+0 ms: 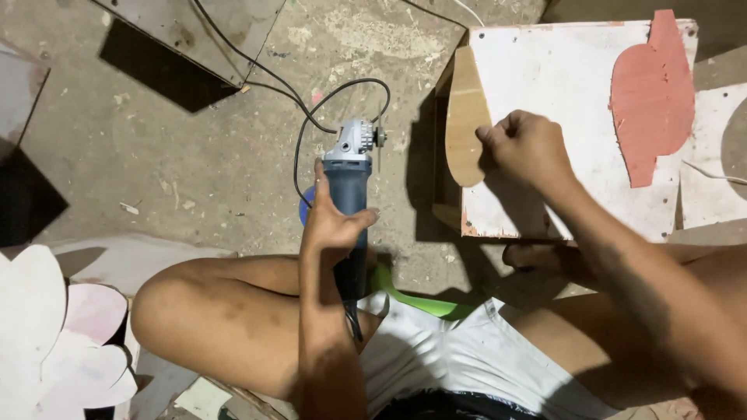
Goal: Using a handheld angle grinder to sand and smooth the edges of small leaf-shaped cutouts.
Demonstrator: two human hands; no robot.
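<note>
My left hand (333, 222) grips the blue body of an angle grinder (348, 175), whose grey metal head points away from me over the concrete floor. Its black cord (311, 117) loops off to the upper left. My right hand (526, 146) pinches a tan, rounded wooden cut-out (464, 117) and holds it against the left edge of a white board (560, 78) that serves as a low bench. The grinder's head is a short way left of the cut-out and is not touching it.
A reddish cut-out shape (652, 93) lies on the white board. Pale petal-shaped cut-outs (54, 334) sit at lower left beside my bent knee (194, 311). A grey panel (210, 31) lies at the top. A green object (412, 299) shows under my leg.
</note>
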